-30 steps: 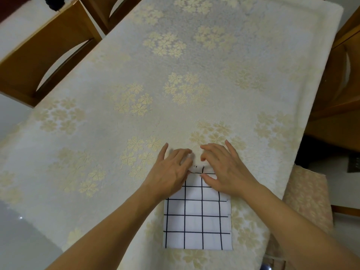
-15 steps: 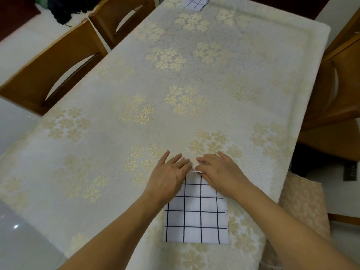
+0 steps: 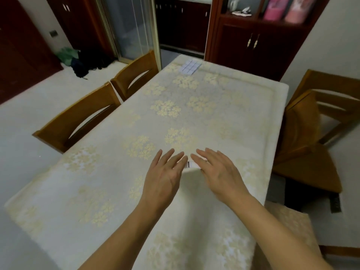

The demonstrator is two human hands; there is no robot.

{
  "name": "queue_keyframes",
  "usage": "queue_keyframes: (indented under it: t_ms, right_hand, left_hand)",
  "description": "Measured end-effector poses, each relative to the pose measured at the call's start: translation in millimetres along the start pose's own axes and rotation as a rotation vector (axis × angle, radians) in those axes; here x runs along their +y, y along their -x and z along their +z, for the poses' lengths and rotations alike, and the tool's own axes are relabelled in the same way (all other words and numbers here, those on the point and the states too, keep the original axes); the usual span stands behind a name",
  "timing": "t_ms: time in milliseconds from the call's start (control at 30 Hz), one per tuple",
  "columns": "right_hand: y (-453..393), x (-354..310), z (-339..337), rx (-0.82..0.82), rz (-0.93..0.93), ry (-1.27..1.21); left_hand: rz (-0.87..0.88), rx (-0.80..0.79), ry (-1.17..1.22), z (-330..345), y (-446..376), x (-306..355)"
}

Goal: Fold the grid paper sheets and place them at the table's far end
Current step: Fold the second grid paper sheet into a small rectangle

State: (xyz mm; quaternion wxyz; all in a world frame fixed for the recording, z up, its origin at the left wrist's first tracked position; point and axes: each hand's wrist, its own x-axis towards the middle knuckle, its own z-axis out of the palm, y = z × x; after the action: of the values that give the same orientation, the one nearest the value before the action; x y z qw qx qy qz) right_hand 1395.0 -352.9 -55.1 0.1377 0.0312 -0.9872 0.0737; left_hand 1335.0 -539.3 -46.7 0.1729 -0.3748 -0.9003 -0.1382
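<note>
Both hands are lying side by side at lower centre of the frame on the long bench, which is covered with a cream cloth patterned with gold flowers. The left hand and right hand are showing straight, spread fingers, released and clenched on nothing. Between them a small white edge with a dark line is showing, apparently the folded white grid paper sheet; most of it is hidden, so contact cannot be confirmed. A second folded white sheet with dark grid lines is lying at the bench's far end, upper centre of the frame. The step in hand appears to be the transfer: the next move calls for pinching the near sheet and carrying it beside the far one.
</note>
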Motion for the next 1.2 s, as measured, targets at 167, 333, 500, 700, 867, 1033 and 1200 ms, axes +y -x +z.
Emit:
queue_keyframes:
  t_ms: [167, 333, 500, 700, 867, 1033, 1200]
  right_hand:
    - [43, -11, 18, -0.002, -0.034, 0.006]
    - [107, -27, 63, -0.100, 0.014, -0.035]
    - [196, -55, 93, -0.296, 0.087, -0.160]
    - [302, -89, 75, -0.352, 0.009, -0.201]
    - [324, -94, 61, -0.313, 0.029, -0.211]
    - [275, -74, 54, -0.301, 0.105, -0.224]
    - [228, -45, 73, -0.334, 0.129, -0.198]
  left_hand:
    - [0.011, 0.009, 0.010, 10, 41, 13]
    - [-0.013, -0.103, 0.066, 46, 109, 31]
    - [-0.018, -0.271, 0.176, 62, 197, 62]
    - [0.025, -0.391, 0.238, 36, 287, 99]
    - [0.008, -0.357, 0.240, 21, 300, 113]
    - [0.003, -0.358, 0.194, 32, 259, 103]
    - [0.011, -0.382, 0.124, 62, 206, 77]
